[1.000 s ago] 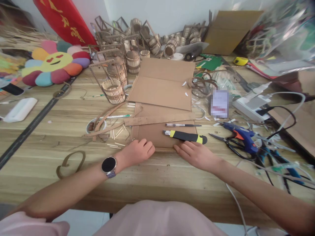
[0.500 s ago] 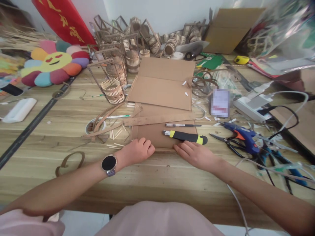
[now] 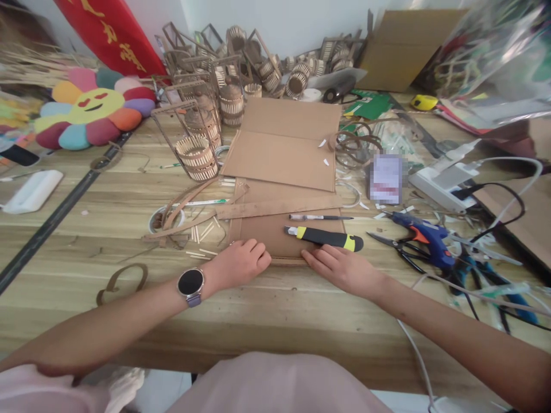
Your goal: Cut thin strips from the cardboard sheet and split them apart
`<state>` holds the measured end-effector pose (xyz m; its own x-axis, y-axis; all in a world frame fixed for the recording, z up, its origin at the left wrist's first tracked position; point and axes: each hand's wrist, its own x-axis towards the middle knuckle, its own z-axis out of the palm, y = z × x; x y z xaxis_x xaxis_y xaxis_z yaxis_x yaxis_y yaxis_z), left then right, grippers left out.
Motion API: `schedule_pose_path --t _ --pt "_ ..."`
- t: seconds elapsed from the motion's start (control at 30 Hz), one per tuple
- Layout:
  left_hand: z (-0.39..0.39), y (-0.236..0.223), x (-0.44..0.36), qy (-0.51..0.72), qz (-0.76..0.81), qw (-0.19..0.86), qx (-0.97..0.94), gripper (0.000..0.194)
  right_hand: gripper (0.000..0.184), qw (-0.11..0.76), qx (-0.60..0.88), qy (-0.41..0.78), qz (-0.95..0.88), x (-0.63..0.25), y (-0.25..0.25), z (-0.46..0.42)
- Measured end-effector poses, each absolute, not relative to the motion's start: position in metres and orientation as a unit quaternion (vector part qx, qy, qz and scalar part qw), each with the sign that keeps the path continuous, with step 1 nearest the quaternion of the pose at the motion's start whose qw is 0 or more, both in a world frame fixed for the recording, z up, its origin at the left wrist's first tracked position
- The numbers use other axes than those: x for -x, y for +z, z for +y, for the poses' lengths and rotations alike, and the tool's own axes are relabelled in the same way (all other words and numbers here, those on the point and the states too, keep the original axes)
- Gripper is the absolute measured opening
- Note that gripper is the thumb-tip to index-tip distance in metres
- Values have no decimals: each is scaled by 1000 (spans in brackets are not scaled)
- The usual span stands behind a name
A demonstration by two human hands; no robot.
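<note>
My left hand (image 3: 244,261), with a round watch (image 3: 190,282) on its wrist, rests at the front left corner of a cardboard sheet (image 3: 275,235). Its fingers are curled in, and their inner side is hidden. At the sheet's front right edge, my right hand (image 3: 340,268) lies with fingers stretched out, holding nothing. Just beyond those fingers is a black and yellow utility knife (image 3: 325,238), blade end to the left. Behind it lie a pen (image 3: 321,218) and a long flat brown strip (image 3: 279,206). A second, creased cardboard piece (image 3: 284,155) overlaps the sheet's far part.
Small slatted bamboo baskets (image 3: 197,158) with tall handles stand at back left. Scissors (image 3: 398,249), a blue glue gun (image 3: 424,235) and blue-handled pliers (image 3: 477,275) lie right. A power strip (image 3: 445,189) trails cables. Left are a tape roll (image 3: 181,218) and a flower cushion (image 3: 94,109).
</note>
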<state>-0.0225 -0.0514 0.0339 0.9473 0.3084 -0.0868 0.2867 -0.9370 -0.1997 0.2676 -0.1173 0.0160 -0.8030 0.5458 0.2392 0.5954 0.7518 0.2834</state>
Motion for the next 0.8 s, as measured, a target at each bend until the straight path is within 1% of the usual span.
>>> schedule_pose_path --t 0.07,0.1,0.2,0.27,0.33,0.4,0.5,0.53,0.6,0.7,0.8 --pt "-51 32 23 52 -155 87 983 9 43 75 307 -167 -934 -268 15 -118" --pt "-50 32 23 47 -154 88 983 12 44 77 306 -165 -934 -268 15 -118" --pt "-48 30 23 32 -143 96 985 33 38 88 314 -160 -932 -266 13 -117" --pt "-47 29 23 18 -139 98 985 41 34 99 333 -146 -926 -265 12 -117" --pt "-46 29 24 5 -136 90 987 44 38 112 348 -124 -922 -265 9 -116" --pt "-45 28 25 -2 -139 73 988 39 37 120 359 -107 -920 -265 6 -116" --pt "-44 26 25 -4 -153 55 987 20 31 132 375 -90 -913 -267 5 -116" --pt "-44 26 25 -3 -155 53 986 16 30 136 376 -84 -913 -267 6 -116" --pt "-44 26 25 -2 -156 53 986 14 28 138 370 -85 -915 -268 9 -117" --pt "-47 30 24 -2 -165 53 985 17 25 115 361 -127 -917 -271 17 -124" --pt "-55 36 24 2 -170 75 983 19 32 75 369 -151 -914 -275 24 -135"
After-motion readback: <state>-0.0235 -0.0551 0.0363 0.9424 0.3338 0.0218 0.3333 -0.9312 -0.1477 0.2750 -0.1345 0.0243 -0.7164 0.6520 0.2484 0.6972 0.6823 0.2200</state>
